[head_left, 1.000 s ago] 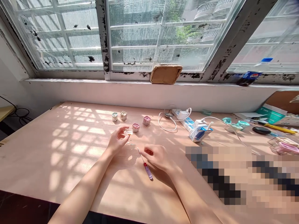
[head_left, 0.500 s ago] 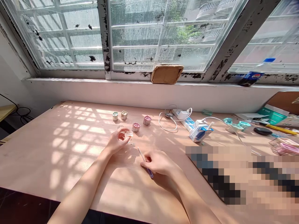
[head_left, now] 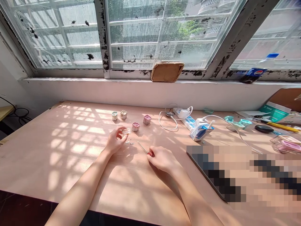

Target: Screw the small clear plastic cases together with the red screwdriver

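Observation:
My left hand point(head_left: 115, 140) pinches a small clear plastic case point(head_left: 126, 131) between thumb and fingers, just above the table. In my right hand point(head_left: 162, 158) is a screwdriver point(head_left: 143, 147), its thin metal shaft pointing up and left toward the case without touching it. The fist covers most of its handle; a bit of red shows. Tiny metal pieces point(head_left: 130, 143) lie on the table below the case. Behind the left hand stand two small pink-topped boxes point(head_left: 135, 126), a green-topped box point(head_left: 114, 116) and a beige-topped one point(head_left: 123, 115).
A white cable point(head_left: 168, 128), a power strip point(head_left: 184, 117) and a blue-and-white carton point(head_left: 200, 131) lie right of centre. Farther right are teal plastic pieces point(head_left: 235, 124), a computer mouse point(head_left: 264, 129) and a yellow pen-like tool point(head_left: 284, 126). A blurred dark-edged object covers the right front.
The screwdriver's handle, which stuck out below my right hand, is now mostly inside the fist. My right hand has shifted slightly right. The clear case has tilted a little in my left hand.

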A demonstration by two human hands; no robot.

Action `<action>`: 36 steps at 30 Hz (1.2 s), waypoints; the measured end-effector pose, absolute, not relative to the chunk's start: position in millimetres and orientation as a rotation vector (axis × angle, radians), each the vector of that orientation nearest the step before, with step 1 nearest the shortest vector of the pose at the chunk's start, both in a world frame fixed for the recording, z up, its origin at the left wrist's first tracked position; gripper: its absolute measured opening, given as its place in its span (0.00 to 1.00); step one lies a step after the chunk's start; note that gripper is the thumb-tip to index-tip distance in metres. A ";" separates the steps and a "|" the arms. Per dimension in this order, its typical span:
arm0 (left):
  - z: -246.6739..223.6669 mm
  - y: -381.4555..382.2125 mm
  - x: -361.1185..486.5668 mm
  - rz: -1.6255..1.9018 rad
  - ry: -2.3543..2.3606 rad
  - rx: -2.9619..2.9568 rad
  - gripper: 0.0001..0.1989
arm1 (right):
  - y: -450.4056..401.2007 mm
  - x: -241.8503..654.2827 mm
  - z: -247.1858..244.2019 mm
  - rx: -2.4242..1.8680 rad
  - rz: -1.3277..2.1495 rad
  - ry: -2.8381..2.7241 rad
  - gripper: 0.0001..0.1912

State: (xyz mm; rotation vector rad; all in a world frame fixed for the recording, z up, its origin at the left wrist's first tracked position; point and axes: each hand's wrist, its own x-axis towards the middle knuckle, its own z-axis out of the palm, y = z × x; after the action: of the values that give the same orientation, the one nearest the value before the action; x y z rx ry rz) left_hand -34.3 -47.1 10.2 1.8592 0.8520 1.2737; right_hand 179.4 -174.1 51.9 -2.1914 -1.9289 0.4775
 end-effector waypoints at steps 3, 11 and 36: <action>13.7 -49.3 -34.4 1.338 0.822 1.824 0.15 | -170.0 182.6 44.7 -2.147 0.377 -1.776 0.08; 22.4 -63.4 -24.2 1.549 0.856 1.596 0.14 | -164.8 183.4 33.0 -1.643 0.298 -1.527 0.14; 13.7 -54.1 -24.2 1.542 0.936 1.748 0.11 | -153.2 170.5 6.8 -1.300 0.319 -1.297 0.18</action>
State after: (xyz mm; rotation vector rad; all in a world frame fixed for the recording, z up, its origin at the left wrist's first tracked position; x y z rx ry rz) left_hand -24.2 -54.1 13.7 1.7476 0.9364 1.5417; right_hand 170.5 -153.2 6.8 -1.3003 -1.2968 0.3190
